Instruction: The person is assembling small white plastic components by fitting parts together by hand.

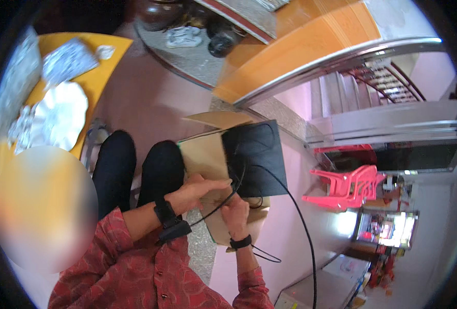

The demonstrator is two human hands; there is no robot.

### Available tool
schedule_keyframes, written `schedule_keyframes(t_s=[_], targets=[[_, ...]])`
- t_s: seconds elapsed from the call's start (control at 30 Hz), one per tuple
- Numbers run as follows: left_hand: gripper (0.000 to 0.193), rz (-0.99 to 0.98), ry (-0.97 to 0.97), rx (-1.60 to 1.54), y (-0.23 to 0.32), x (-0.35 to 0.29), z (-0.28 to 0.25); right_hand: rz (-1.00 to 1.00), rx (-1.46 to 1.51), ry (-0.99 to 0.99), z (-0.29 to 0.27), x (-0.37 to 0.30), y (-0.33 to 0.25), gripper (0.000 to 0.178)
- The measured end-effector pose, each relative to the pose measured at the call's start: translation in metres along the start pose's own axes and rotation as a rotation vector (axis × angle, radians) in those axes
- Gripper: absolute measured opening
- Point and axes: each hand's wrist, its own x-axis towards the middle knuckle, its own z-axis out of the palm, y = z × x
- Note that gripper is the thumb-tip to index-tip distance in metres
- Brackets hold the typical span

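Note:
Before my knees stands a cardboard box (201, 153) with a flap raised at its far side. A flat black square panel (256, 149) lies over its right part. My left hand (200, 189) reaches across the box, its visible fingers stretched toward the panel's near left corner. Close beside it, my right hand (236, 212) is closed at the panel's near edge; what it grips, if anything, is hidden. A black cable (292, 203) loops over the panel, and a thinner one runs to the black device (173, 226) on my left wrist.
A yellow table (105, 69) with a white fluted dish (66, 116) and wrapped packs stands at left; a blurred patch covers its near part. Pink plastic chairs (344, 186) stand at right. Stairs (336, 95) rise beyond a metal-framed doorway. White shoes (183, 37) sit on a shelf.

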Motion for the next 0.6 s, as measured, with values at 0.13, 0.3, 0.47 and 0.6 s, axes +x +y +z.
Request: schedule_keyframes(t_s=[0.13,0.3,0.47,0.6], targets=[[0.043,-0.083,0.089,-0.075,0.009,0.052,-0.003,-0.059,-0.017,-0.058,0.007,0.024,-0.012,0.019],[0.043,-0.208,0.286,-0.100,0.044,0.109,-0.009,0.112,-0.207,-0.139,0.025,0.075,-0.023,0.019],[0.034,-0.094,0.437,0.291,0.012,0.174,-0.030,0.100,-0.076,-0.064,0.032,0.106,-0.030,0.019],[0.028,0.036,0.524,0.523,0.017,0.170,-0.017,0.107,-0.051,-0.032,0.003,0.113,-0.049,0.015]])
